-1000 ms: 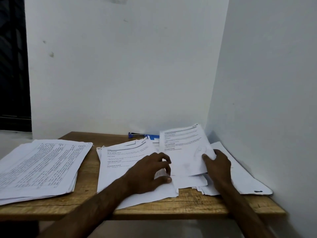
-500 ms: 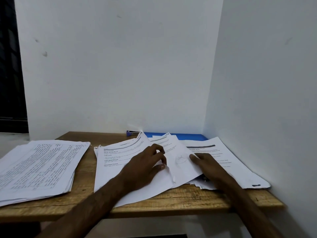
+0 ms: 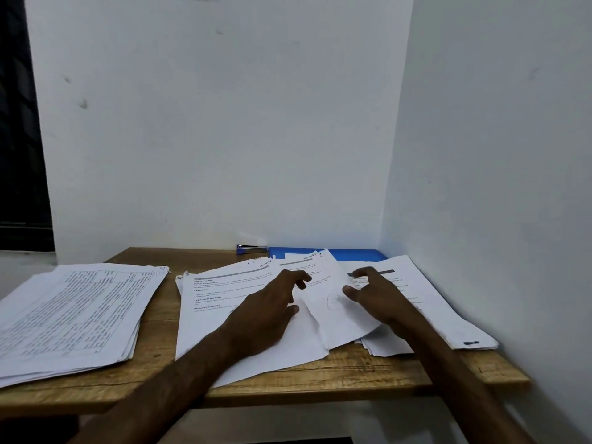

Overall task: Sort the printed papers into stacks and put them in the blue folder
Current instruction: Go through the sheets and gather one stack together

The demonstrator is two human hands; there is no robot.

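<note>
Left hand [image 3: 275, 302] lies on the middle stack of white printed papers [image 3: 211, 318], fingers bent and relaxed, tips at the left edge of one loose white printed sheet [image 3: 333, 315]; we read no grip. Right hand [image 3: 381, 293] has its thumb on top of that sheet and its fingers loosely curled above the right stack of white papers with a dark header bar [image 3: 432, 302]. We can't tell if it pinches or only presses.

Change: a second ago this sheet stood lifted over the right stack. Now it's down, leaning onto the middle stack, and the right stack's top page is uncovered. We judge one sheet is being re-sorted and stacking isn't finished.

The sheet's long axis runs near to far, its far end tipped slightly left.

The flat blue plastic folder [image 3: 352, 253] is at the back right corner of the wooden tabletop [image 3: 352, 373]. Its long axis runs left-right, partly under the papers, with nothing filed yet. A third pile of table-printed papers [image 3: 73, 312] sits far left.
</note>
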